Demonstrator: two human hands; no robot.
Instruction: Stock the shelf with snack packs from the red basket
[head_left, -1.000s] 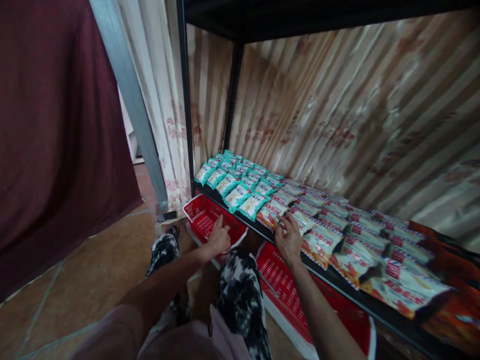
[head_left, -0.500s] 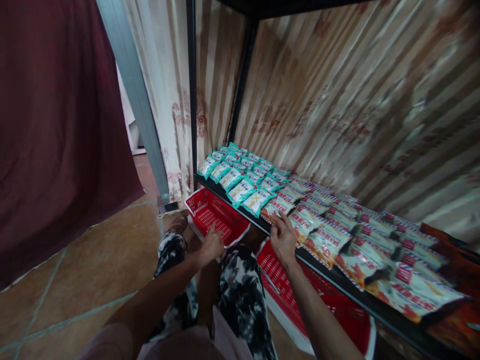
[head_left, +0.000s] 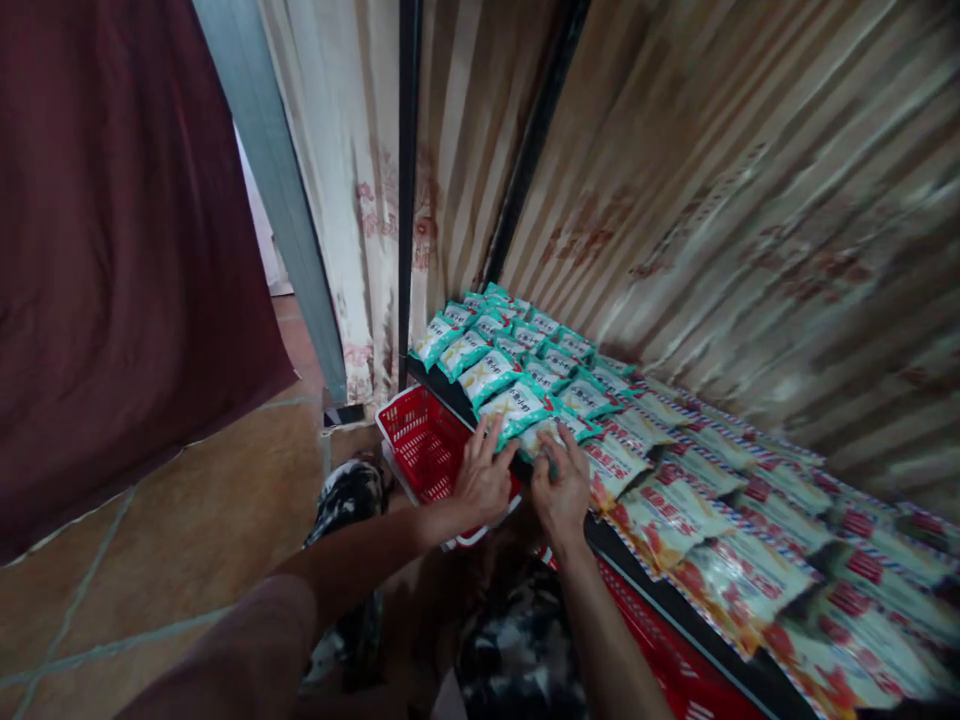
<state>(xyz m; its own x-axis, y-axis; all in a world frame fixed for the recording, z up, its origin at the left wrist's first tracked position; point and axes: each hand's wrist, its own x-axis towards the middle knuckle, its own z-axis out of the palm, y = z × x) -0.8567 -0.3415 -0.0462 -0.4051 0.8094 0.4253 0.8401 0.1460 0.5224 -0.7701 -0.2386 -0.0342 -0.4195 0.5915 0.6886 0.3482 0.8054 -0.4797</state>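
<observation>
Through the head camera I get, largest first, the pleated, printed sheeting (head_left: 675, 200) that backs the whole space, most likely hung to screen off what lies behind. The maroon curtain (head_left: 135, 250) drops on the left, over a tiled floor (head_left: 187, 480). Low in front of me runs a dark shelf (head_left: 622, 550), with a narrow bare strip along its front edge. A red basket (head_left: 401, 420) sits below the shelf's left end, close enough, I judge, to be within easy reach of the goods; a second red basket (head_left: 649, 620) lies further right, mostly hidden by the right forearm and the shelf. The larger orange-and-white bags (head_left: 679, 505) overlap in slanting rows, perhaps so that each printed front can be read.

Next come the hands, both at the front edge. The left hand (head_left: 484, 480) is open and loosely spread, fingertips on the near edge of the fourth packet (head_left: 514, 405) in the front row, seemingly to line it up. The right hand (head_left: 562, 490) bends its fingers over the fifth packet (head_left: 534, 440); whether it pinches the wrapper I cannot tell. Smallest are these teal packets (head_left: 489, 372), ranked on the shelf's left end, leaning back on one another, which probably keeps their faces showing
</observation>
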